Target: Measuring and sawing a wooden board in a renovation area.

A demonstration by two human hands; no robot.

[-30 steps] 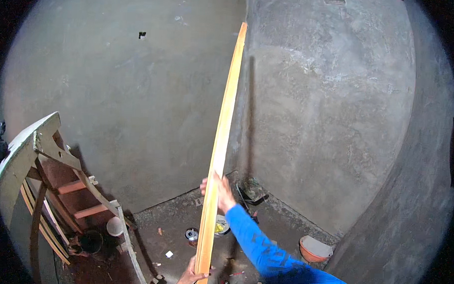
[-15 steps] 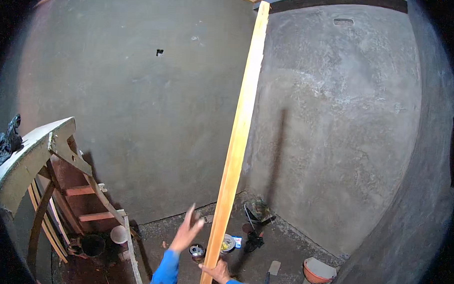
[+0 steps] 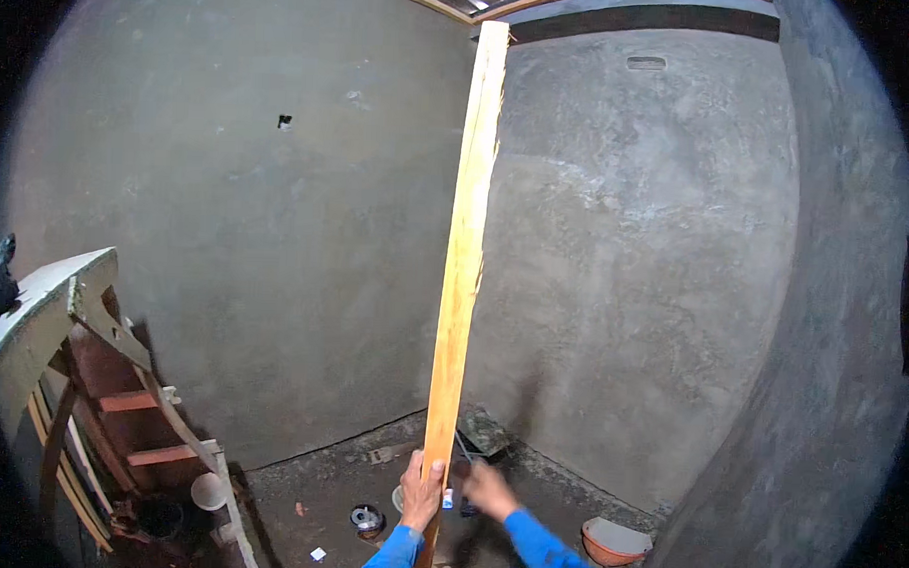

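Observation:
A long yellow wooden board (image 3: 459, 274) stands nearly upright in front of me, its top end leaning away toward the room's corner. Low on the board, my left hand (image 3: 422, 493) is closed around it, the thumb lying across the face. Just to the right, my right hand (image 3: 490, 494) is off the board, bent at the fingers and smeared by motion. Whether it holds anything cannot be made out. Splintered wood shows along the board's right edge.
At the left, a wooden ladder (image 3: 184, 425) leans beside a pale curved structure (image 3: 49, 295). A white bucket (image 3: 208, 492) stands near it. On the floor are a dark round container (image 3: 367, 520) and an orange bowl (image 3: 614, 546). Grey plastered walls (image 3: 305, 269) meet beyond the board.
My left hand has come from free air onto the board and closed on it. My right hand has let go and moved right. The board now stands more upright.

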